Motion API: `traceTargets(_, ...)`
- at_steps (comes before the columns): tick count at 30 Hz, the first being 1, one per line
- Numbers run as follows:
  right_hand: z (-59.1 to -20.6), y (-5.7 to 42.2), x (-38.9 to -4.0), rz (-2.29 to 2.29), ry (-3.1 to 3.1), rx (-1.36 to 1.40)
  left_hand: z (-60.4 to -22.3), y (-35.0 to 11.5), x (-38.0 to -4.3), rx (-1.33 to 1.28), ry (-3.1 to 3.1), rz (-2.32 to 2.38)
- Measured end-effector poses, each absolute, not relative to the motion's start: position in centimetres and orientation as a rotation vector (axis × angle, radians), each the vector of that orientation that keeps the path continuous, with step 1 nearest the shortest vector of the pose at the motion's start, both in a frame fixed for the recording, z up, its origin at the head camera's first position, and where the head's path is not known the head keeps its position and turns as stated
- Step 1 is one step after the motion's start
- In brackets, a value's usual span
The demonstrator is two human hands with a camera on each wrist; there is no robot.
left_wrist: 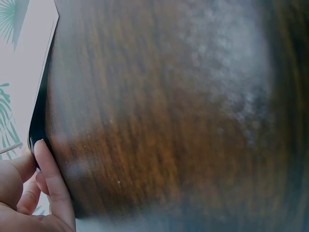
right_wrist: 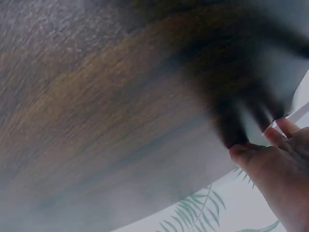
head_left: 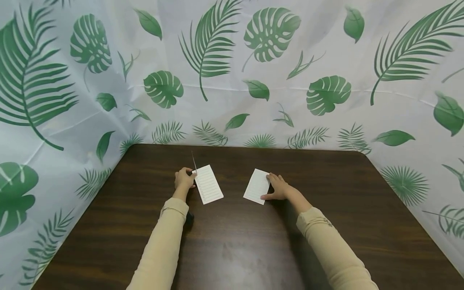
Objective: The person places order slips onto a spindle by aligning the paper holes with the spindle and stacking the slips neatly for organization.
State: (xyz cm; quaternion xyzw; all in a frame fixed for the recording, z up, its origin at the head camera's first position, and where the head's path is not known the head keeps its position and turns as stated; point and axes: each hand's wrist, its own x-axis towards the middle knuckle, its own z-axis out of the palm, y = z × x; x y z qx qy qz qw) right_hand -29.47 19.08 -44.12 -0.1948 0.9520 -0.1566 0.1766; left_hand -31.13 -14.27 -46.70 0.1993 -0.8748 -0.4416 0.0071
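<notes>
My left hand pinches the upper left corner of a white ruled card between thumb and finger. In the left wrist view the card rises pale along the edge, the fingertips at its lower corner. A thin pale strip sticks up from that corner. Toward the right, a second white ruled card lies on the tabletop. Its right side meets my right hand, thumb at the lower corner and fingers spread along the upper edge. The right wrist view shows the fingertips low at the dark tabletop.
The dark wood-grain table has rounded far corners and a glossy patch of light near its front. A white curtain with green leaf prints hangs behind it and along both sides. A small dark object shows beside the left sleeve.
</notes>
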Motion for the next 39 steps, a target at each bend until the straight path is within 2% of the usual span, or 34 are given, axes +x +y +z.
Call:
traceTargets(13, -45.1, 19.5, -30.7, -0.522, 2.816, -0.644, -46.2, -14.6, -31.2, 0.629, -2.766, -1.398)
traceTargets(21, -45.0, 18.8, -30.3, -0.59, 2.945, -0.373, -46.4, -14.4, -31.2, 0.628, -2.764, -1.449)
traceTargets(29, -44.8, 18.1, -30.0, -0.62, 3.023, -0.314, -46.4, -14.4, -31.0, 0.616, -2.761, -1.442)
traceTargets(34, -44.9, 17.4, -29.6, -0.754, 3.017, -0.147, -46.3, -14.5, -30.9, 0.613, -2.77, -1.427)
traceTargets(39, -47.3, 18.2, -32.0, -0.974, 2.902, -0.008, -46.4, -14.4, -31.0, 0.626, -2.755, -1.443)
